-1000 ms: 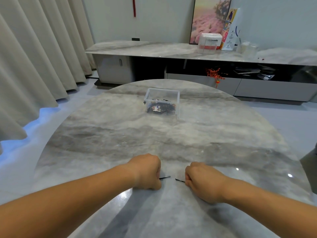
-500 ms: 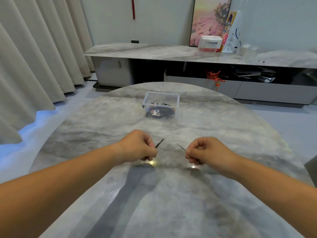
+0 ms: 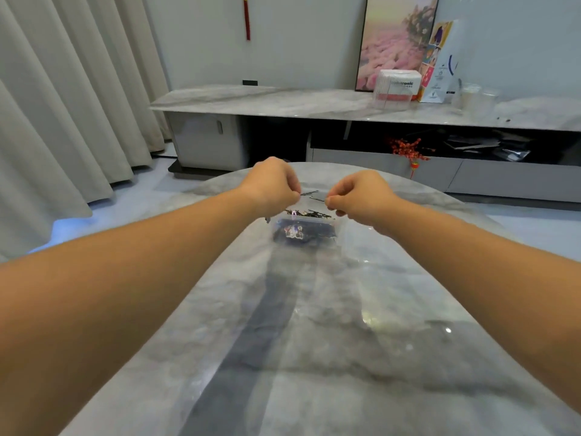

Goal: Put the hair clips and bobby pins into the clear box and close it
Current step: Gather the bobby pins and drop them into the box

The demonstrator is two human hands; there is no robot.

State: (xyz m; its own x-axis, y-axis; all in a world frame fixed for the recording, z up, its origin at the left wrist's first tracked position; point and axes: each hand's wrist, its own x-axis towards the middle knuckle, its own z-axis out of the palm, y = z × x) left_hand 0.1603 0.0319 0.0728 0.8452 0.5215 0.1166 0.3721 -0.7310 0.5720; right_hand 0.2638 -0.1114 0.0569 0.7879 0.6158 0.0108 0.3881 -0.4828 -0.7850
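A clear box [image 3: 339,234] stands open on the round marble table [image 3: 314,325], with dark hair clips [image 3: 298,231] and bobby pins inside. My left hand [image 3: 272,184] hovers over the box's left side and pinches a black bobby pin [image 3: 309,193] that points right. Above the box's right side, my right hand [image 3: 361,196] pinches another black bobby pin [image 3: 317,199] that points left. Both pins hang just above the box's open top. I see no lid.
Beyond the table runs a long marble sideboard [image 3: 283,102] with a white carton [image 3: 396,88], a picture [image 3: 399,36] and clear cups [image 3: 478,97]. Curtains [image 3: 63,105] hang at the left. Red berries [image 3: 408,149] sit in the shelf below.
Both hands lifted the bobby pins from the table's near edge and carried them forward. They now hold the pins over the clear box.
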